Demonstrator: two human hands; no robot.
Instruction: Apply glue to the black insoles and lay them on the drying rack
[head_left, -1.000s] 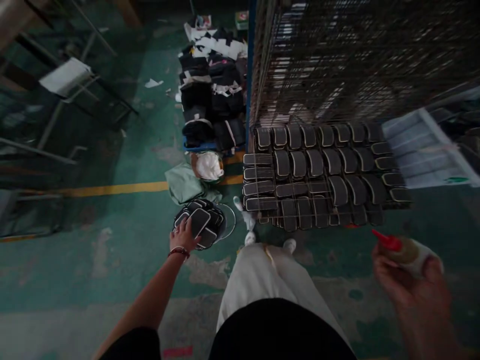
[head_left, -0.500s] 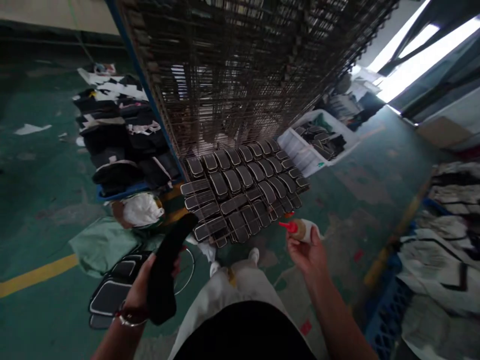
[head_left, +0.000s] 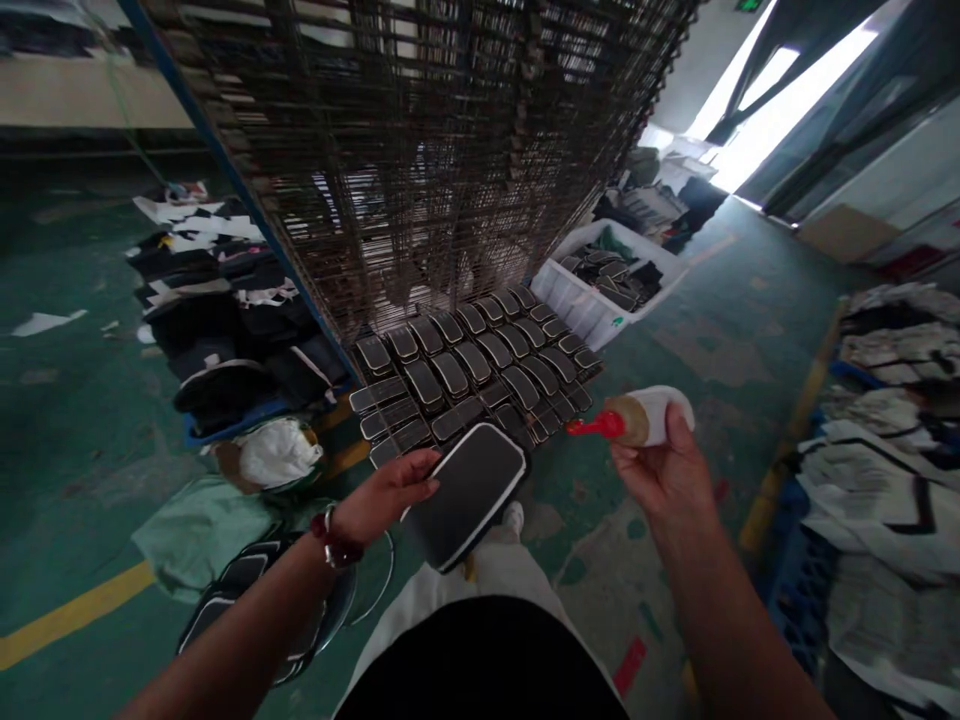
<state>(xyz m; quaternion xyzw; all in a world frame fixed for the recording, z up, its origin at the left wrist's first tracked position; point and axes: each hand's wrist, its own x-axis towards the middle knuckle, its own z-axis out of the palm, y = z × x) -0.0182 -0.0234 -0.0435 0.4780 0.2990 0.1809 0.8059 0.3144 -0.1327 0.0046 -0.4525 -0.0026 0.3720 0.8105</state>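
Note:
In my left hand (head_left: 394,500) is a dark, rounded-rectangular panel with white edging (head_left: 472,490), gripped at its left edge with the thumb on top. Its broad face points up toward me, in front of my lap. My right hand (head_left: 664,465) is closed round a squeeze bottle (head_left: 652,415) with a red nozzle, tipped sideways so the nozzle points left toward the panel, apart from it. Just beyond both hands, a wire rack shelf (head_left: 596,372) carries rows of small dark, light-edged pieces (head_left: 457,372).
Tall stacked wire racks (head_left: 420,150) rise behind the shelf. A white bin (head_left: 577,300) of dark pieces stands beyond it at right. Black fabric stacks (head_left: 217,330), a green bag (head_left: 202,535) and more edged panels (head_left: 247,570) lie at left. White fabric piles (head_left: 870,480) line the right.
My left hand has moved right and turned the dark panel from edge-on to face up. The bottle in my right hand has risen slightly and moved right.

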